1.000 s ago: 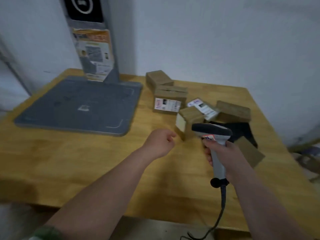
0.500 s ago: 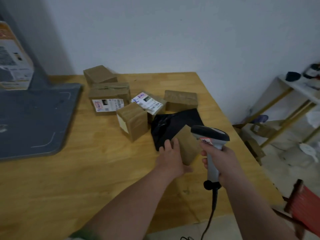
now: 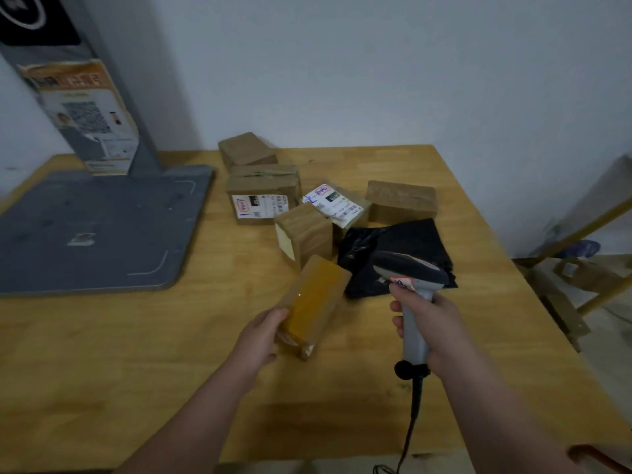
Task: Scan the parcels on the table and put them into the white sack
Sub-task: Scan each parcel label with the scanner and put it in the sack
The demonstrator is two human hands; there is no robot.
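Scene: 2 bare forearms reach from the near edge over a wooden surface (image 3: 102,354) that stands against a pale wall.
Left hand: the left hand (image 3: 258,336) grips the near end of a taped brown parcel (image 3: 316,295), thumb against its side; the other fingers are hidden behind it.
Held parcel: the taped brown parcel is tilted, its far end raised toward the other parcels. Whether its near corner touches the surface cannot be told.
Right hand: the right hand (image 3: 441,326) holds a grey handheld scanner (image 3: 408,273) upright, fingers (image 3: 396,325) wrapped tightly round the handle. The scanner's head sits just right of the held parcel's raised end.
Cable: a black cable (image 3: 412,415) hangs from the handle's base and passes the near edge of the surface.
Black bag: a crumpled black bag parcel (image 3: 403,241) lies flat behind the scanner.
Other parcels: 5 brown boxes cluster mid-surface. They are a cube box (image 3: 306,230) nearest, a front-labelled box (image 3: 263,196), a top-labelled box (image 3: 345,206), a long plain box (image 3: 402,200) to the right, and a back box (image 3: 246,152) by the wall.
Left side: a grey base plate (image 3: 99,227) lies on the surface, and a grey post (image 3: 78,107) carrying a poster rises from its far edge.
Right side: a yellow-framed shelf (image 3: 588,268) stands on the floor beside the surface.
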